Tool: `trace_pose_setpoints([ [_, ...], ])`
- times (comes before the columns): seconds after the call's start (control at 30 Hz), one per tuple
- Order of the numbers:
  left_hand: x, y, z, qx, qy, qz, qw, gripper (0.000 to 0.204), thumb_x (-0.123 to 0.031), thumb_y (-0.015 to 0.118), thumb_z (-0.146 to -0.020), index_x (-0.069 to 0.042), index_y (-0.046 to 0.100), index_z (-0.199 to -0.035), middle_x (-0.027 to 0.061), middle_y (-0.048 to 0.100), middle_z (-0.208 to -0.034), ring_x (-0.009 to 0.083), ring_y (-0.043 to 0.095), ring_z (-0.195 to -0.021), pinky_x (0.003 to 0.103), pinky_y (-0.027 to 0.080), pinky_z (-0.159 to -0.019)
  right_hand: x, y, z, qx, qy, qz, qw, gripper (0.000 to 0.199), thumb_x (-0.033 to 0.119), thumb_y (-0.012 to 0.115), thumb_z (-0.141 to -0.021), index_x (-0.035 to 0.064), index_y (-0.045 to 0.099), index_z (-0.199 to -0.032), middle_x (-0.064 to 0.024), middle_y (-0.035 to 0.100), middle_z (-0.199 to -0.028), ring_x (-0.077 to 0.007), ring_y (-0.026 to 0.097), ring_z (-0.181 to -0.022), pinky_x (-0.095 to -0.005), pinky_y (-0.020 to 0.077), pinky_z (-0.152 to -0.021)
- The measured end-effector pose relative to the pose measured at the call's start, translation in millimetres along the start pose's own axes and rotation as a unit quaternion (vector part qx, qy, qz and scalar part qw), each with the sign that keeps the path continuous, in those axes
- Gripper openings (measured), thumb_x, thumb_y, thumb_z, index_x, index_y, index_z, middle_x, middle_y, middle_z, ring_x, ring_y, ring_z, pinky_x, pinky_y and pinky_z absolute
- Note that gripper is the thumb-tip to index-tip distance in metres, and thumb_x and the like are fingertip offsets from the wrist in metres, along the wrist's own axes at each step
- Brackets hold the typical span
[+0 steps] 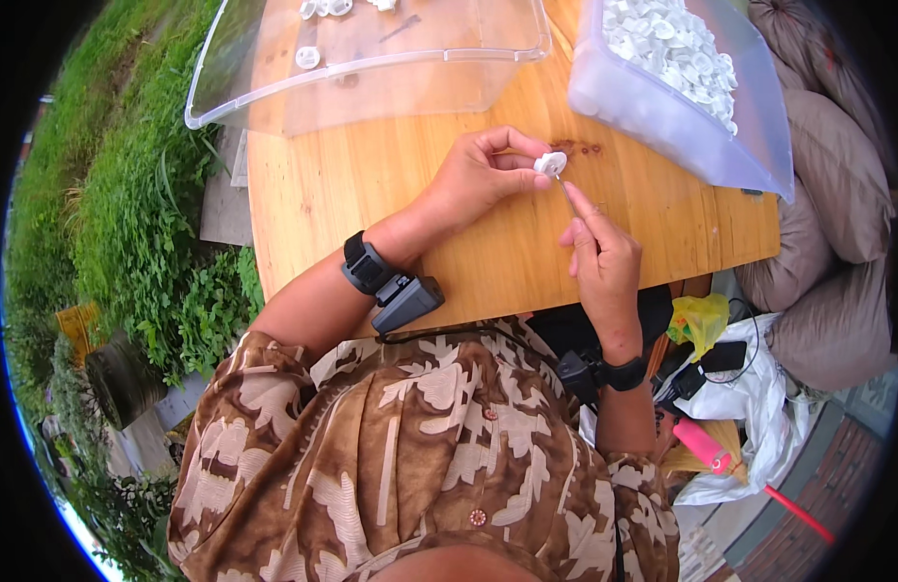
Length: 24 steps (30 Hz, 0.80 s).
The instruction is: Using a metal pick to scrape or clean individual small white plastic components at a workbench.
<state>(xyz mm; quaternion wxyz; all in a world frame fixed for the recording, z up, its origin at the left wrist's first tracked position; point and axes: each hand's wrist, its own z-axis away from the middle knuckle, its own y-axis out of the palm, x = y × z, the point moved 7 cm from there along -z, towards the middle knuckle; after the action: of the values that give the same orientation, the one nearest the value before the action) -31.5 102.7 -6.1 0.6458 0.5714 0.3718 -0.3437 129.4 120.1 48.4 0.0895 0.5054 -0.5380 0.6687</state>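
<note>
Left hand (473,179) pinched small round white plastic cap (550,163) above wooden table's (313,194) middle, right hand (601,257) fingers clamped thin metal pin (565,192), long axis tipped up-left into cap, clear bins at far edge.

Full bin (682,107) right of near-empty bin (371,68)

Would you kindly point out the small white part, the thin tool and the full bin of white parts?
small white part (551,163), head view, its round face.
thin tool (567,194), head view, mid-shaft.
full bin (662,121), head view, its near wall.
</note>
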Motion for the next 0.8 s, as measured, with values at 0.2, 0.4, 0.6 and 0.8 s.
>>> trace_pose_setpoints([
  [0.2,0.3,-1.3,-0.4,0.0,0.004,-0.015,1.0,0.021,0.002,0.069,-0.083,-0.001,0.061,-0.102,0.0074,0.065,-0.109,0.013,0.063,-0.1,0.027,0.05,-0.092,0.5,2.9,-3.1,0.01,0.023,-0.001,1.0,0.038,-0.003,0.047,-0.087,0.0053,0.061,-0.122,-0.0144,0.059,-0.067,-0.0242,0.062,-0.062,-0.0343,0.0482,-0.061],
  [0.4,-1.9,0.8,0.6,0.005,0.009,-0.016,1.0,0.02,0.001,0.069,-0.083,0.0,0.061,-0.102,0.0078,0.065,-0.111,0.0132,0.063,-0.102,0.027,0.049,-0.093,3.5,3.1,-4.6,0.016,0.014,0.003,1.0,0.037,-0.002,0.047,-0.088,0.0042,0.061,-0.121,-0.0155,0.059,-0.067,-0.0242,0.062,-0.062,-0.0344,0.0478,-0.061],
  [0.6,-0.4,0.5,0.3,0.003,0.006,-0.024,1.0,0.019,0.002,0.068,-0.084,0.0,0.062,-0.102,0.0079,0.064,-0.111,0.013,0.063,-0.102,0.027,0.049,-0.093,5.7,3.2,-6.8,0.006,0.014,0.007,1.0,0.034,0.0,0.048,-0.09,0.0044,0.062,-0.121,-0.0155,0.057,-0.064,-0.0242,0.061,-0.059,-0.0344,0.0471,-0.059],
  [0.8,-0.4,0.6,0.3,0.006,0.018,-0.013,1.0,0.019,0.002,0.067,-0.084,0.0,0.062,-0.101,0.0085,0.063,-0.114,0.0126,0.063,-0.101,0.027,0.049,-0.092,6.9,4.4,-7.6,0.0,0.01,0.007,1.0,0.033,0.001,0.048,-0.09,0.0041,0.062,-0.12,-0.015,0.056,-0.062,-0.0232,0.059,-0.056,-0.0334,0.0463,-0.057],
])
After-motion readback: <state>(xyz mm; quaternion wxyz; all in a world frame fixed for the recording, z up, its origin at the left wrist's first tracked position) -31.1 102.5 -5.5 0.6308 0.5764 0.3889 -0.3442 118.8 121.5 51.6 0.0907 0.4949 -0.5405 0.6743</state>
